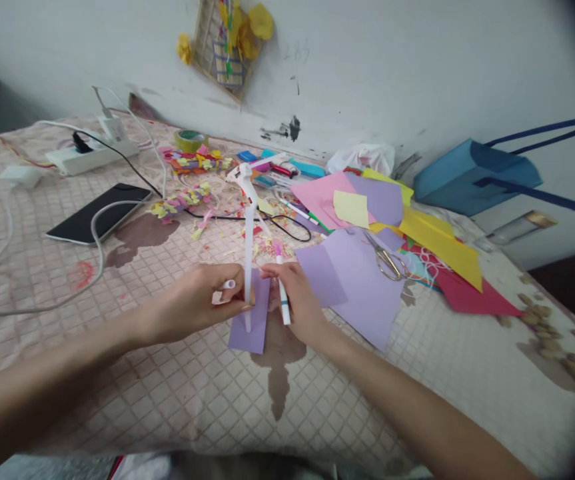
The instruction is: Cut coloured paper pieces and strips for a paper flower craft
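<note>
My left hand [212,300] is closed, its thumb and fingertips pinching a narrow, translucent white strip like a ruler [248,263]. A small pale marker cap [228,285] also pokes out of this hand. The strip stands lengthwise over a small purple paper piece [261,327] on the table. Just right of it, my right hand [300,300] grips a white marker [283,293] with a teal band and a pink tip pointing away from me. Beyond the strip's far end lies a white glue gun [243,179].
Large purple paper [367,287] with gold-handled scissors [387,257] lies to the right, near yellow sheets [442,243] and red paper [472,287]. At left are a black tablet [100,213], cables and a power strip [92,153]. A blue bag [477,177] stands against the wall.
</note>
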`<action>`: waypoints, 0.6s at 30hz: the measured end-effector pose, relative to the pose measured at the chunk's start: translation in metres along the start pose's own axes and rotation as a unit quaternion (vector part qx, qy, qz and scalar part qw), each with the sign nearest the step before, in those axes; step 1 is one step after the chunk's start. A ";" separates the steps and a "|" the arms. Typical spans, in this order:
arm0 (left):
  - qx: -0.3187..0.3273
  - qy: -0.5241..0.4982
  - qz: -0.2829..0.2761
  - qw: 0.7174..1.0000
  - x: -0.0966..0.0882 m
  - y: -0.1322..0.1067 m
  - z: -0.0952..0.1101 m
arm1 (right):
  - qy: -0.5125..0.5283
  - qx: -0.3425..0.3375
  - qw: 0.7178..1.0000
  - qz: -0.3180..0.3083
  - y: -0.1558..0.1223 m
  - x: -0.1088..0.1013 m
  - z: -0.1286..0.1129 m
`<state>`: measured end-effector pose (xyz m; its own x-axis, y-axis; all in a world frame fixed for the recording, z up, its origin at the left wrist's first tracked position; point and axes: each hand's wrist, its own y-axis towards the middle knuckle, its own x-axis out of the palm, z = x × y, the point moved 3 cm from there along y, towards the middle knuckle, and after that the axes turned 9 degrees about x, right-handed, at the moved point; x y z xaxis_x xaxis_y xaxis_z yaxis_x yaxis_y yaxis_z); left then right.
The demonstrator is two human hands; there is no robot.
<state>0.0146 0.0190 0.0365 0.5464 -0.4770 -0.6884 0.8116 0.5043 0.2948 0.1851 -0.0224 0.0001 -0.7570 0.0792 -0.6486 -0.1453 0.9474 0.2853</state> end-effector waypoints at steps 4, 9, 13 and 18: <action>-0.016 -0.018 -0.004 1.000 0.000 0.001 -0.002 | -0.021 0.003 1.000 -0.002 0.000 0.001 0.002; -0.023 -0.026 -0.006 0.999 -0.001 0.001 -0.004 | 0.006 -0.007 1.000 -0.008 -0.003 0.000 0.000; -0.016 -0.026 -0.002 1.000 -0.001 0.000 -0.007 | -0.003 -0.002 1.000 -0.017 -0.004 0.002 0.000; -0.005 -0.019 0.012 1.000 -0.002 0.000 -0.005 | 0.020 -0.009 1.000 0.002 -0.006 0.000 -0.004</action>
<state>0.0125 0.0235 0.0342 0.5733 -0.4916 -0.6555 0.7961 0.5233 0.3038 0.1840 -0.0292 0.0012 -0.7827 0.0695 -0.6185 -0.1540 0.9412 0.3007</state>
